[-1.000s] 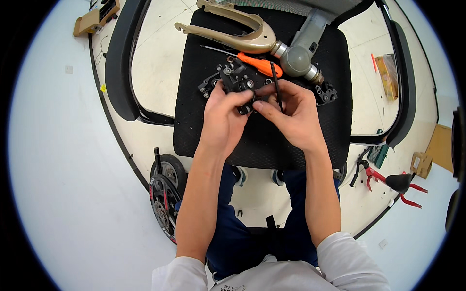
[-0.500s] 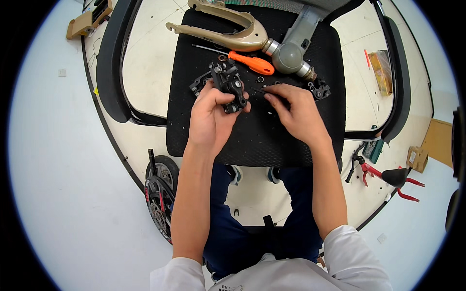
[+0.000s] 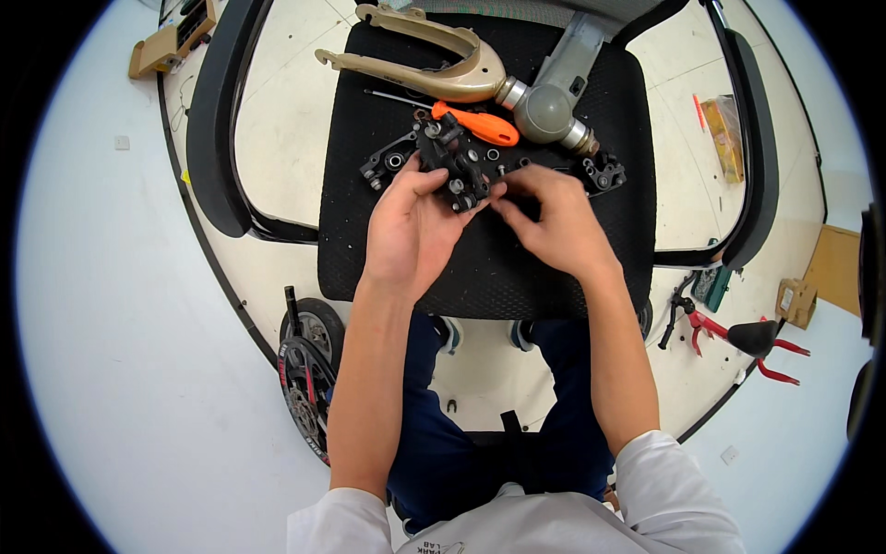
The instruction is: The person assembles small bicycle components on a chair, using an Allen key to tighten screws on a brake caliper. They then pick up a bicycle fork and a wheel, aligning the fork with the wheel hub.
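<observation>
If you count left to right, you get three black metal parts. First part (image 3: 389, 162) lies on the chair seat (image 3: 517, 286), right end hidden by the left hand (image 3: 401, 217) and what it holds. Left hand is curled round the middle part (image 3: 449, 164), thumb on top, palm covering some of it. Middle part is up over the seat: long axis steep, top end away from the wearer and leaning left, bottom end lower right. Beyond it, one tan fork (image 3: 469, 79), two prongs pointing left; one orange screwdriver (image 3: 480, 126), tip left. Right hand (image 3: 554, 220): thumb and forefinger nearly together by the bottom end; can't tell if they grip anything. Third part (image 3: 604, 174) is past that, small detail hard to read.
</observation>
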The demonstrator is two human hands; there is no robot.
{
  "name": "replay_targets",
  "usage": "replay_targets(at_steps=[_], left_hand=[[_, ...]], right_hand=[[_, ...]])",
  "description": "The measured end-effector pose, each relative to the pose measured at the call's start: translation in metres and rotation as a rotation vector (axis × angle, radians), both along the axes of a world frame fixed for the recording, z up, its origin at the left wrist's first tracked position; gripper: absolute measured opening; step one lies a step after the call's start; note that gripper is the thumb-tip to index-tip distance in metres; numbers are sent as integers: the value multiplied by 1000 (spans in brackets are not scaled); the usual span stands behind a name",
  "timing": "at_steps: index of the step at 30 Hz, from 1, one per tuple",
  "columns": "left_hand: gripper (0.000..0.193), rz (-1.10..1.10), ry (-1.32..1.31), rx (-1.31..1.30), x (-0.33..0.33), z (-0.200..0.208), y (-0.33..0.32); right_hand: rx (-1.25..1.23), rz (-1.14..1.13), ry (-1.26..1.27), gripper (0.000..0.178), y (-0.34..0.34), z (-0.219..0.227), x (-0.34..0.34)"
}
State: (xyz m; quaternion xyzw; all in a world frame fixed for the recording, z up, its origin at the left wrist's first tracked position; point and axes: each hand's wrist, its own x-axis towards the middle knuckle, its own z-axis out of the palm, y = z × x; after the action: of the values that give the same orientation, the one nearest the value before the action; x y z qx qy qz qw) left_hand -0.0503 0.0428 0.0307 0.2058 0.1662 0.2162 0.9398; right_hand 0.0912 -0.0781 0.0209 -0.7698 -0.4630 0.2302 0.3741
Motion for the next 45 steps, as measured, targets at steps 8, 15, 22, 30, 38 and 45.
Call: replay_targets(at_steps=[8, 15, 22, 30, 38, 45], left_hand=[[33, 92, 161, 113, 5, 10, 2], [43, 47, 78, -54, 3, 13, 0], [48, 51, 27, -106, 6, 17, -1], [59, -154, -62, -150, 12, 11, -4], [50, -150, 107, -78, 18, 4, -19], [61, -104, 179, 151, 20, 2, -21]], right_hand=[[-462, -237, -72, 19, -31, 3, 18], [-410, -181, -6, 17, -39, 6, 21], [4, -401, 100, 17, -25, 17, 14], [282, -62, 826, 10, -5, 27, -30], [392, -21, 881, 5, -8, 20, -32], [274, -122, 1114, 14, -13, 19, -30]])
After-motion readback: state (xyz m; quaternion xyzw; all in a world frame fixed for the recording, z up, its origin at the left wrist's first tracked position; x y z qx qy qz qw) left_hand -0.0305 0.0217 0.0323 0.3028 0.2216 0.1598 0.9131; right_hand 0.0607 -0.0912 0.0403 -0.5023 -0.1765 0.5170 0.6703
